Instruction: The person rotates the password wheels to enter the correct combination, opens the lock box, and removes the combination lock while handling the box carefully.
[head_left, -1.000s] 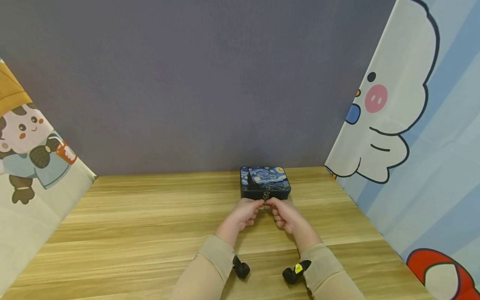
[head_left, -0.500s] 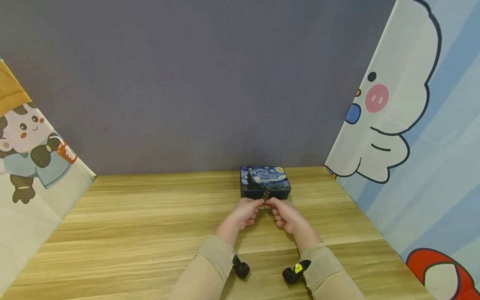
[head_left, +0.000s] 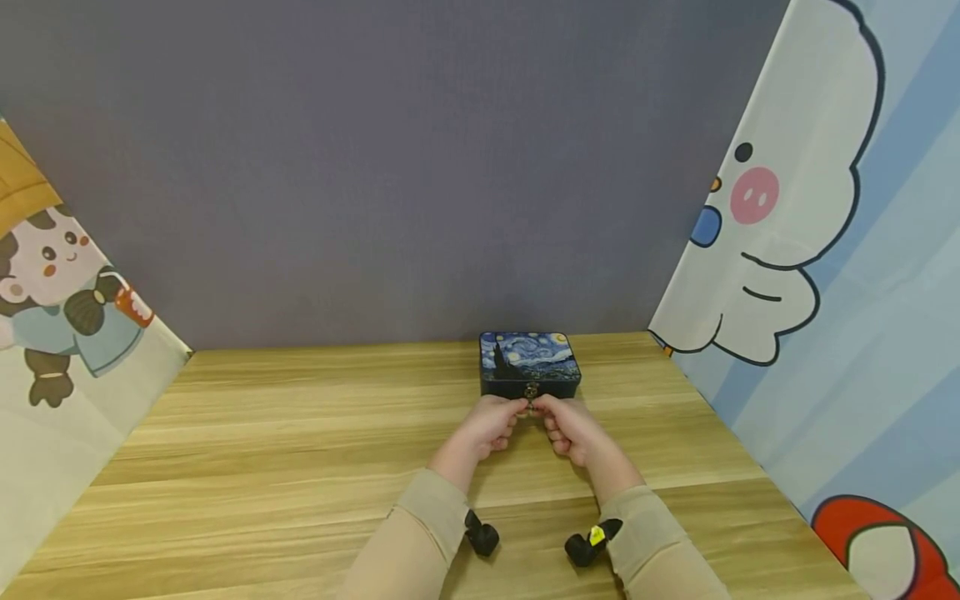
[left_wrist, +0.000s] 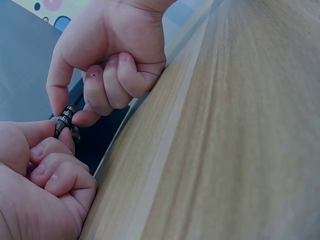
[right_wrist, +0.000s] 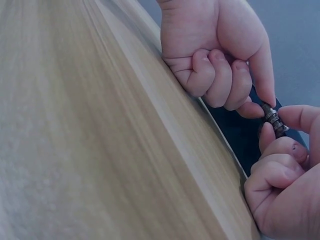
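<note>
A dark tin box (head_left: pixel 529 358) with a swirling night-sky painting on its lid sits closed at the back of the table. At its front hangs a small combination padlock (left_wrist: pixel 65 118) with ridged dial rings, below a brass-coloured clasp (head_left: pixel 532 390). My left hand (head_left: pixel 487 423) pinches one end of the padlock between thumb and forefinger, its other fingers curled. From the opposite side my right hand (head_left: pixel 573 429) pinches the other end in the same way. In the right wrist view the dial rings of the padlock (right_wrist: pixel 273 118) show between both sets of fingertips; its shackle is mostly hidden.
The wood-grain table (head_left: pixel 300 450) stretches out to the left and in front of the box. A grey panel (head_left: pixel 375 167) rises right behind it. Printed cartoon curtains flank the table, the right curtain (head_left: pixel 825 400) being nearer the box.
</note>
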